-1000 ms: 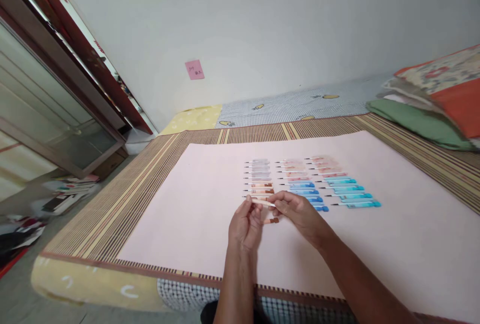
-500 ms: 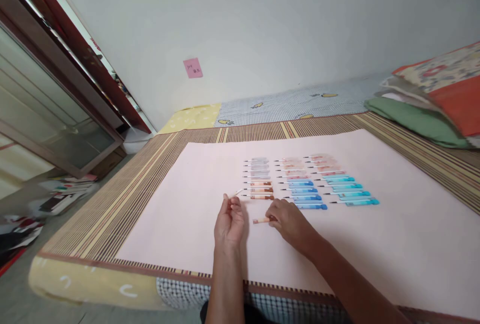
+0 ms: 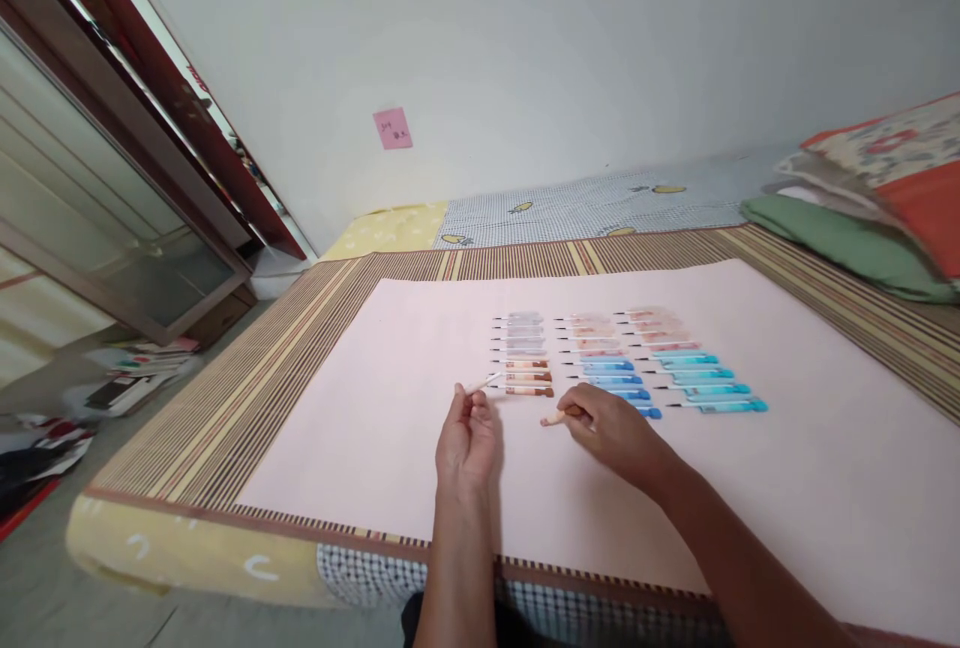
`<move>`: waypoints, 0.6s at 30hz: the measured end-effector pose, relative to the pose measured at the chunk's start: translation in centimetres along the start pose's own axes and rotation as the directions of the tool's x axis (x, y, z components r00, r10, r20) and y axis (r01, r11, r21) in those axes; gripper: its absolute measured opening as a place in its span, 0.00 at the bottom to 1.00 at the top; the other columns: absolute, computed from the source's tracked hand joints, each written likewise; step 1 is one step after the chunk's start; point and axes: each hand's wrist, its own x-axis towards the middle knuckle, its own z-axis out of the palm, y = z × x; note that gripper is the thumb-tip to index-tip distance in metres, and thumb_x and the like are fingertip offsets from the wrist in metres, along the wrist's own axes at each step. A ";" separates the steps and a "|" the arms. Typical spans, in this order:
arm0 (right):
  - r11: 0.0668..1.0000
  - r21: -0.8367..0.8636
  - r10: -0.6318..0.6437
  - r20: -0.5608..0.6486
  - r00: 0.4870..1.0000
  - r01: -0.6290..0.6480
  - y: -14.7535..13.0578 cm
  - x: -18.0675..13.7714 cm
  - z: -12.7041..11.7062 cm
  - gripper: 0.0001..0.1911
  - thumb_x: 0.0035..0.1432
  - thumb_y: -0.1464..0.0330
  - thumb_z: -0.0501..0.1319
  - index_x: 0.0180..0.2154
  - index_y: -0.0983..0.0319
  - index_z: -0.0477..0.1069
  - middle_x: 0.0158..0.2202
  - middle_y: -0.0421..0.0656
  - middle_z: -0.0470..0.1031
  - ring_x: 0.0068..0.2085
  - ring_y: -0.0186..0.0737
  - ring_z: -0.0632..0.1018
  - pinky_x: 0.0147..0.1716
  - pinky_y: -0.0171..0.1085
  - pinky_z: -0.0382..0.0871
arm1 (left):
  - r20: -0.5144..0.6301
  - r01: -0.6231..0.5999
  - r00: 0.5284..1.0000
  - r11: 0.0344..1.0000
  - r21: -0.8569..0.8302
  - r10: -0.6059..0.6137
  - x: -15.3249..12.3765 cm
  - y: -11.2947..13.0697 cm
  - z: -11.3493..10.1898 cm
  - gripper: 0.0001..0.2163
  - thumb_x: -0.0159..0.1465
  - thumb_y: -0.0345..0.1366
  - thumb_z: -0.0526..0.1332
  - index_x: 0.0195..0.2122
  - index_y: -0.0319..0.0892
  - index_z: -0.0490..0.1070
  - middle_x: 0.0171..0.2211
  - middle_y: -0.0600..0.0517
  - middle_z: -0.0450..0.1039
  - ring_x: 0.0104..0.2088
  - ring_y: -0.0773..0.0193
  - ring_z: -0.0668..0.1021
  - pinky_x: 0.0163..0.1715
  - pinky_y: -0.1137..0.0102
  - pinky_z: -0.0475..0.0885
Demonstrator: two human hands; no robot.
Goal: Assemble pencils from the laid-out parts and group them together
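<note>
My left hand (image 3: 466, 440) is closed, palm up, pinching a thin white pen refill (image 3: 484, 384) that points up and to the right. Between the fingers of my right hand (image 3: 616, 430) is a brown and beige pen barrel (image 3: 555, 419), its pale end towards my left hand. The two parts are apart. Just beyond my hands lie several brown pens (image 3: 534, 378), each a barrel beside a white dark-tipped stick. Several blue pens (image 3: 619, 380) lie past my right hand, which partly covers the nearest ones. Farther right are turquoise pens (image 3: 712, 389).
Several clear grey pens (image 3: 521, 331) and pinkish pens (image 3: 589, 333) form the back rows. Everything lies on a pale pink sheet (image 3: 337, 408) over a striped mat (image 3: 217, 408). Folded bedding (image 3: 847, 238) is piled at the right, and a wall (image 3: 562, 58) stands behind.
My right hand has raised and tilted the brown barrel slightly. The refill in my left hand now shows more of its length. The whole view has shifted a little.
</note>
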 end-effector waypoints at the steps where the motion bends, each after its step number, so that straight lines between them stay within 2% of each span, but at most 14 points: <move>1: 1.000 0.000 0.008 -0.002 1.000 -0.008 -0.2 0.0 -0.2 0.05 0.58 0.68 0.53 0.31 0.57 0.66 0.30 0.39 0.70 0.31 0.39 0.70 0.32 0.38 0.60 | -0.003 -0.004 1.000 1.000 0.000 0.004 0.0 0.0 0.0 0.10 0.73 0.31 0.53 0.33 0.36 0.66 0.27 0.53 0.66 0.24 0.77 0.74 0.20 0.87 0.70; 11: 0.996 -0.027 0.083 -0.019 0.996 -0.083 -1.1 -0.2 -0.9 0.05 0.57 0.68 0.54 0.28 0.57 0.64 0.29 0.40 0.70 0.32 0.40 0.72 0.30 0.36 0.58 | -0.010 -0.018 1.000 1.000 0.023 0.018 0.2 -0.1 -0.2 0.12 0.73 0.32 0.54 0.30 0.36 0.66 0.26 0.53 0.67 0.24 0.77 0.73 0.20 0.87 0.69; 15: 0.990 -0.047 0.134 0.047 0.990 -0.131 -0.8 -0.3 -1.0 0.11 0.60 0.67 0.52 0.25 0.57 0.60 0.25 0.40 0.68 0.30 0.40 0.73 0.27 0.35 0.55 | -0.007 -0.012 1.000 1.000 0.018 0.012 0.2 -0.1 -0.2 0.12 0.72 0.32 0.54 0.30 0.36 0.66 0.26 0.53 0.67 0.24 0.77 0.73 0.20 0.87 0.69; 18: 0.990 -0.071 0.121 0.009 0.993 -0.120 -0.5 -0.3 -1.1 0.10 0.61 0.66 0.52 0.26 0.57 0.61 0.25 0.40 0.68 0.30 0.40 0.72 0.28 0.35 0.55 | 0.000 -0.016 1.000 1.000 0.009 0.016 0.2 -0.1 -0.2 0.12 0.72 0.32 0.54 0.30 0.36 0.65 0.25 0.54 0.67 0.23 0.77 0.73 0.19 0.87 0.68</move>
